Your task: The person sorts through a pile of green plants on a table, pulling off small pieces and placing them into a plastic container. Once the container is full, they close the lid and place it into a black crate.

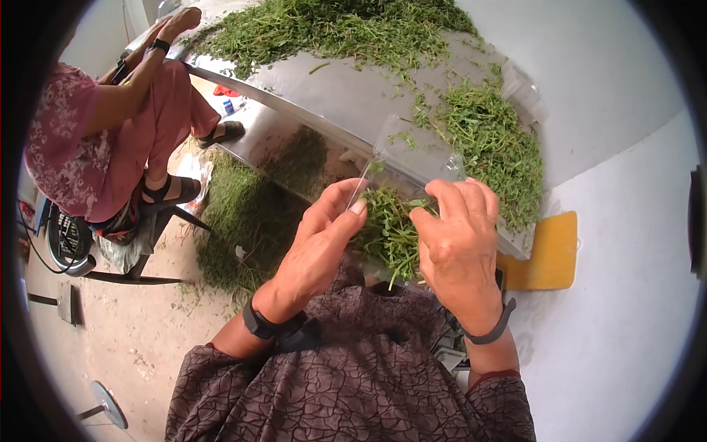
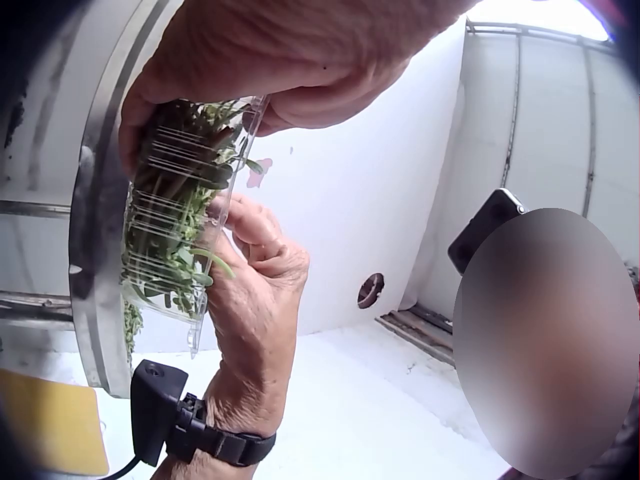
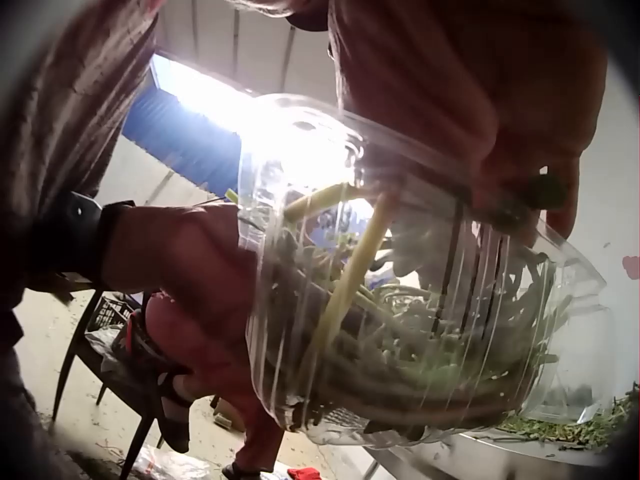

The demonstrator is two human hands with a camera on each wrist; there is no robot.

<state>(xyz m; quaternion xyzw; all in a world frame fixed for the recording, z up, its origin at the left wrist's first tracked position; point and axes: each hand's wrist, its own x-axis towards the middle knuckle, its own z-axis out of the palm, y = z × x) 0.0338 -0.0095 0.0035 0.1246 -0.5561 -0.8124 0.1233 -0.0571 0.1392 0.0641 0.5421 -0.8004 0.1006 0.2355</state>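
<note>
A clear plastic clamshell box (image 3: 300, 370), filled with leafy green stems (image 1: 390, 232), is held up in front of the person's torso. Its see-through lid (image 1: 412, 149) is folded back toward the table. The left hand (image 1: 317, 243) grips the box's left side, thumb up at the rim. Over the right side, the right hand (image 1: 460, 247) has its fingers curled in at the greens, pinching some at the edge. In the left wrist view the greens show through the ribbed wall (image 2: 165, 215), with the right hand (image 2: 258, 300) against the open side.
A metal table (image 1: 335, 88) bears large heaps of cut greens (image 1: 493, 140) and clear boxes (image 1: 521, 92) at its right edge. More greens (image 1: 236, 221) lie below. A person in pink (image 1: 110, 140) sits at left. A yellow board (image 1: 545, 250) stands at right.
</note>
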